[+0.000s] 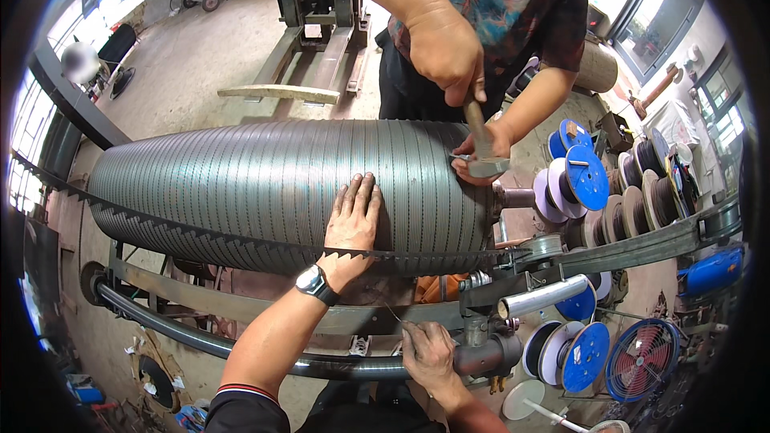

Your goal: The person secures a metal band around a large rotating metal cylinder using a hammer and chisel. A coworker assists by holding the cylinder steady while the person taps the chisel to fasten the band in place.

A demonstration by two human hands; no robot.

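Observation:
A large grey ridged roller (pixel 265 180), wound round with close grooves, lies crosswise before me. My left hand (pixel 351 220) rests on it with palm down and fingers stretched out. A black toothed strip (pixel 204 238) runs along the roller's near side and crosses by my left wrist. Lower down, my right hand (pixel 429 355) is beside the dark round rail, its fingers closed on a thin wire-like piece (pixel 394 314). Opposite me, a co-worker's hand (pixel 445 52) grips a hammer (pixel 481 132). The co-worker's other hand (pixel 493 148) is by the roller's right end, partly hidden behind the hammer.
A dark curved rail (pixel 321 366) passes in front of my body. Right of the roller are a shaft end (pixel 517 196), a shiny metal tube (pixel 541 297) and blue-sided spools (pixel 587 179). A red-bladed fan (pixel 642 359) stands lower right. Behind the roller is a forklift (pixel 317 40).

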